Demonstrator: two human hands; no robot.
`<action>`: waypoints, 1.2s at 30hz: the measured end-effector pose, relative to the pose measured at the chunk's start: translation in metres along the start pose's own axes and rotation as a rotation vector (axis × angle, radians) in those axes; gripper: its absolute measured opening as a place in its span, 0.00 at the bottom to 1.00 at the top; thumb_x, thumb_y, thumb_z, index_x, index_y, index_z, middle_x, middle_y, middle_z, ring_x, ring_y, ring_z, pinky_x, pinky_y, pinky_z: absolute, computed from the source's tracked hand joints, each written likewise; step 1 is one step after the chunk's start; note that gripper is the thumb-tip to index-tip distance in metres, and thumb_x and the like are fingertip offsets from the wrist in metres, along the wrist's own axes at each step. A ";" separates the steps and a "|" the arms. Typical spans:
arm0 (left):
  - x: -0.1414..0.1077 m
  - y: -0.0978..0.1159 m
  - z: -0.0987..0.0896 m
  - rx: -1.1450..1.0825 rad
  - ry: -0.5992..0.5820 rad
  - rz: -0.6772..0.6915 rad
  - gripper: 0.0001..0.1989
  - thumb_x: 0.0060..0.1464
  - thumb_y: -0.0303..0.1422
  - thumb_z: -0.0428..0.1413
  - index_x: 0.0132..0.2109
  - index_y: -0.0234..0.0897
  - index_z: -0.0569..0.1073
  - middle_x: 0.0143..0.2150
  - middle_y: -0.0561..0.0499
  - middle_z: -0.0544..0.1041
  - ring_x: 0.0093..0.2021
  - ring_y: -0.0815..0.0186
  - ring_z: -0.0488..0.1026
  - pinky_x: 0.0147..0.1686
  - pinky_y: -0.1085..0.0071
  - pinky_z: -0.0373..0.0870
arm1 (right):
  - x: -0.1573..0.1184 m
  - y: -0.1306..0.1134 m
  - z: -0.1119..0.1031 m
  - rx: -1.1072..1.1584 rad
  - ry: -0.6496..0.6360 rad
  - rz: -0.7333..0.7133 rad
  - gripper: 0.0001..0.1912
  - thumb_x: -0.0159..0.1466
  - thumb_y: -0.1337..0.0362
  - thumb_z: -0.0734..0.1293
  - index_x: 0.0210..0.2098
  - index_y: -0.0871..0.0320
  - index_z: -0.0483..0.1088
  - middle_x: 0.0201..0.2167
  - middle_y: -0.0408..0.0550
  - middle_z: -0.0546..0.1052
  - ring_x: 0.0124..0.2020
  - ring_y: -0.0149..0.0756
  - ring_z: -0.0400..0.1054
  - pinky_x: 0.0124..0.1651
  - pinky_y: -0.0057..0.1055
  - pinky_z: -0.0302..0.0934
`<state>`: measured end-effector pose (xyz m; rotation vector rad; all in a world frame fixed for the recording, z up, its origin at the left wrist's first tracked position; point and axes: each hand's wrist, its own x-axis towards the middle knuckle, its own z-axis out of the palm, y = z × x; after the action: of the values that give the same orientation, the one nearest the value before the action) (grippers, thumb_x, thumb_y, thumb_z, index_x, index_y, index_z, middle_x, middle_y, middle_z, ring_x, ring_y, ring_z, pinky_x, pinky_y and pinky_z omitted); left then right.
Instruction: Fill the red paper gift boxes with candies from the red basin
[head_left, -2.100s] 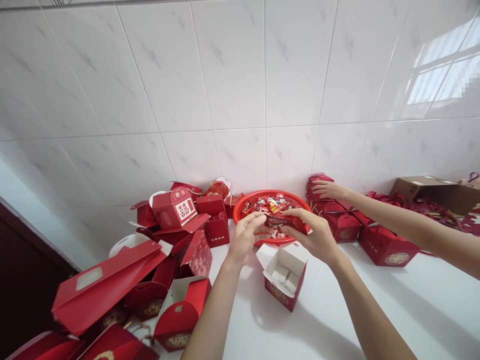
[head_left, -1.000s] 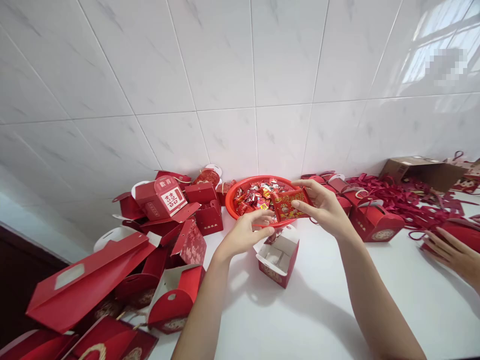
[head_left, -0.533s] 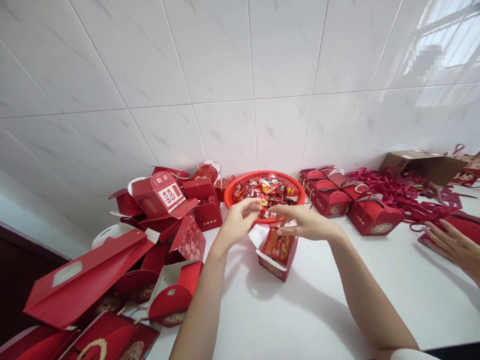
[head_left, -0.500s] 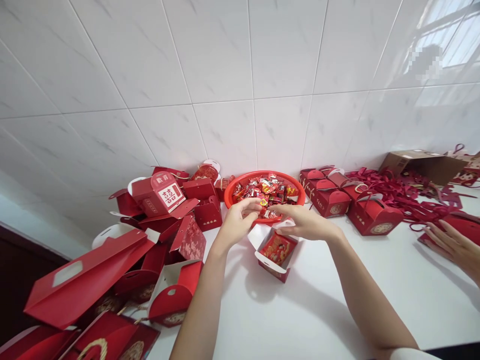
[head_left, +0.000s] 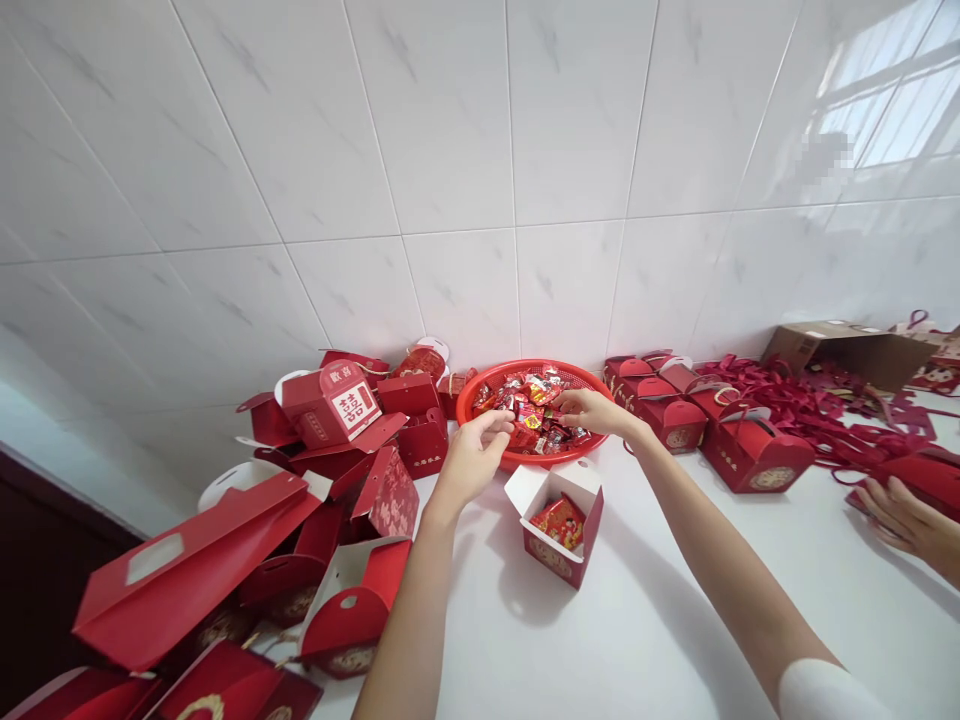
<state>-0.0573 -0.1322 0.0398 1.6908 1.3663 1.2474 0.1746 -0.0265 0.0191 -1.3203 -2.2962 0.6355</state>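
My left hand [head_left: 474, 455] is at the near left rim of a red plastic basket [head_left: 517, 461] full of wrapped candies [head_left: 529, 414]. Its fingers are bent together by the candies, and whatever they hold is hidden. Reaching over the basket's right side, my right hand [head_left: 596, 412] has its fingers closed on a wrapped candy, mostly covered by the fingertips. In front of the basket stands an open red gift box [head_left: 551, 555] with white inner flaps. Red and gold packets [head_left: 561, 522] lie inside it, and neither hand touches the box.
Red gift boxes [head_left: 322, 408], some open, are heaped at the left. Closed boxes [head_left: 754, 445] stand at the right, beside dark red ribbons [head_left: 795, 405] and a cardboard carton [head_left: 847, 350]. Another person's hand [head_left: 904, 515] rests by a red box at far right. A tiled wall [head_left: 450, 280] stands behind.
My right hand has moved from the open gift box to the candies in the basket. The gift box now shows its front more squarely. My left hand stays near the basket's rim.
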 end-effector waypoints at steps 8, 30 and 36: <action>-0.001 0.003 -0.002 -0.059 -0.019 0.012 0.14 0.53 0.26 0.54 0.45 0.35 0.79 0.42 0.46 0.83 0.46 0.61 0.79 0.52 0.64 0.74 | 0.054 0.017 0.016 -0.164 -0.056 0.136 0.18 0.55 0.78 0.64 0.42 0.60 0.76 0.40 0.52 0.80 0.43 0.41 0.73 0.42 0.27 0.64; -0.005 0.005 -0.005 0.063 -0.088 0.054 0.12 0.55 0.30 0.55 0.45 0.36 0.79 0.46 0.47 0.83 0.48 0.59 0.79 0.53 0.64 0.73 | -0.037 -0.044 -0.006 0.381 -0.202 -0.330 0.16 0.64 0.61 0.64 0.49 0.58 0.74 0.39 0.48 0.80 0.38 0.37 0.74 0.42 0.32 0.68; -0.008 0.010 -0.002 0.168 -0.111 0.026 0.13 0.55 0.31 0.55 0.46 0.37 0.79 0.46 0.47 0.83 0.48 0.58 0.79 0.52 0.64 0.73 | -0.088 -0.056 -0.001 0.081 -0.103 -0.293 0.17 0.66 0.60 0.64 0.52 0.55 0.74 0.51 0.51 0.79 0.49 0.43 0.74 0.50 0.38 0.68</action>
<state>-0.0558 -0.1433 0.0475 1.8689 1.4190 1.0605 0.1779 -0.1285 0.0407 -0.9092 -2.4533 0.7011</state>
